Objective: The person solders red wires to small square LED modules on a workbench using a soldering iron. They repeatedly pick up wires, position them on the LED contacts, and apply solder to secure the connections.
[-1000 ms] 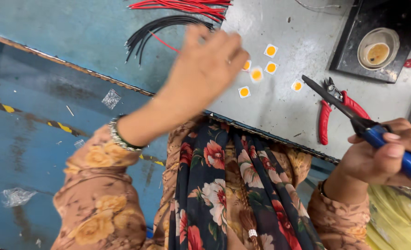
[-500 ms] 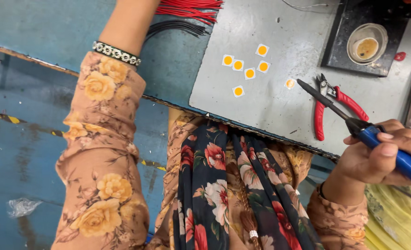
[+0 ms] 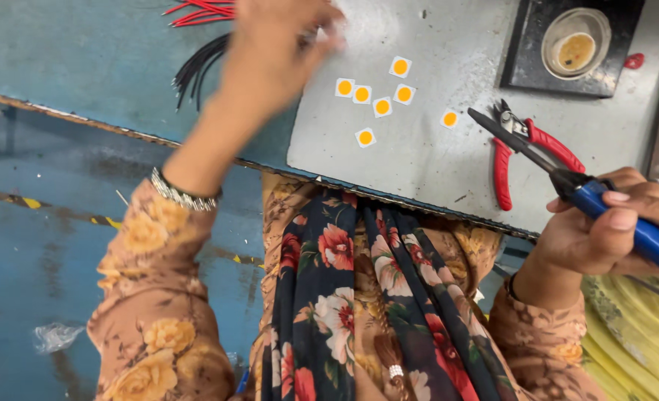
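Since half a second ago, my left hand point(image 3: 277, 44) has drawn back from the far edge of the tabletop point(image 3: 433, 163) and come into view again, above the black wires point(image 3: 199, 67) and just beside the red wires point(image 3: 203, 10). Its fingers are blurred and curled toward the grey sheet; I cannot tell whether they pinch anything. A beaded bracelet point(image 3: 182, 194) circles that wrist, over a floral sleeve.

My right hand point(image 3: 604, 230) is clenched around the blue handle of a soldering iron point(image 3: 567, 182), at the right edge of the view. The iron's dark tip slants up and left, over the red-handled pliers point(image 3: 522, 148) that lie on the grey sheet.

Six small white squares with orange centres point(image 3: 374, 93) lie scattered on the sheet between my two hands: five in a loose cluster, one apart nearer the pliers. None touches either hand.

At the far right corner a round tin of brownish paste point(image 3: 576, 46) sits on a black tray point(image 3: 526, 59). A dark floral scarf hangs down over my lap below the tabletop's edge
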